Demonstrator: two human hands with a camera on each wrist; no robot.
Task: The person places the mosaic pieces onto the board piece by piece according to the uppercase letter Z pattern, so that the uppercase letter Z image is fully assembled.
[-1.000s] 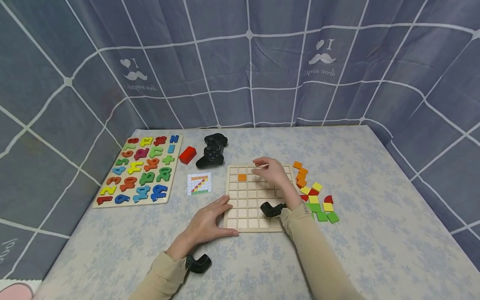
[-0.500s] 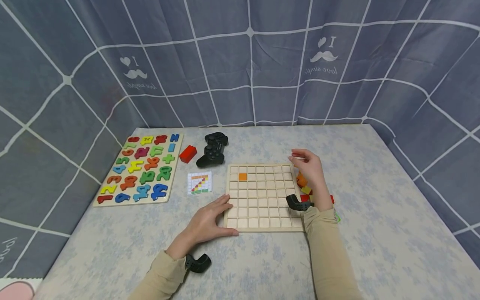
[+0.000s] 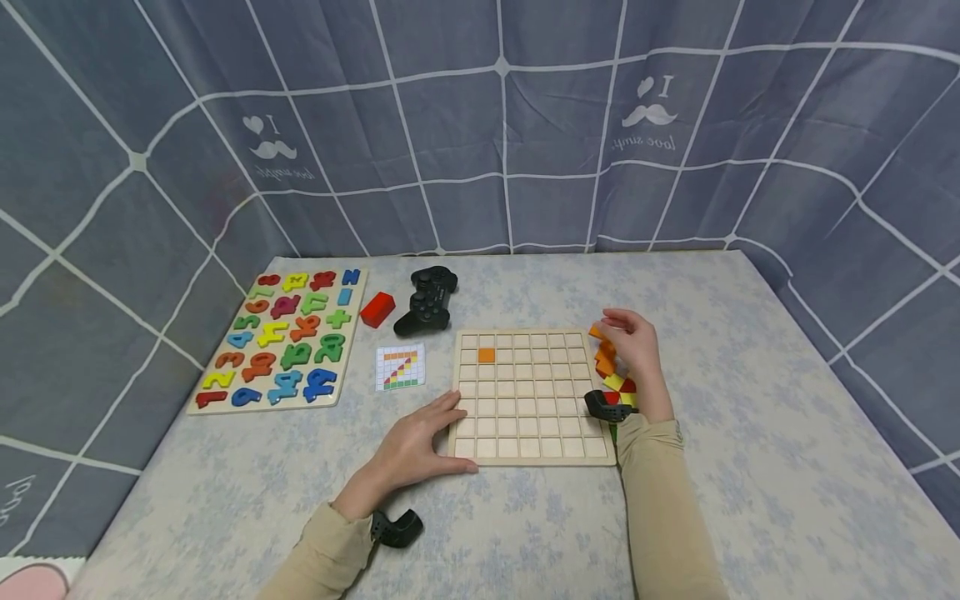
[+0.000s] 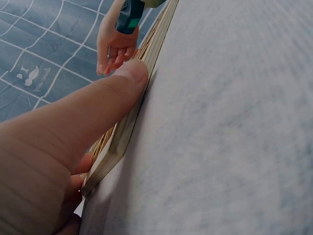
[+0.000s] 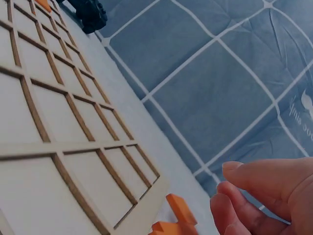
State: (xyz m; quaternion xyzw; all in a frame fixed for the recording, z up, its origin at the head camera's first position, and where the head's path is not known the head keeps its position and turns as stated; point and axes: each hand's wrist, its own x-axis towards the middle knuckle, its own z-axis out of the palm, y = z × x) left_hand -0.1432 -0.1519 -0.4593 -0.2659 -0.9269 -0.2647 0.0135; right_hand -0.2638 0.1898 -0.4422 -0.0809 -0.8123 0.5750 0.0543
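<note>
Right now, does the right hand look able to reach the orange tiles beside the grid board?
Probably yes: the right hand is close by the orange tiles, and the right wrist view shows nothing between them.

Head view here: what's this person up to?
A person's left hand rests at the near-left corner of a square, pale wooden grid board, which holds one square orange tile. The right hand is at the loose, flat orange tiles by the board's right side. A white square card with a coloured pattern lies left of the board.

One grid board (image 3: pixel 507 407), one numeral board (image 3: pixel 266 398), one controller (image 3: pixel 426 304), one card (image 3: pixel 400 367), one block (image 3: pixel 377 309).
</note>
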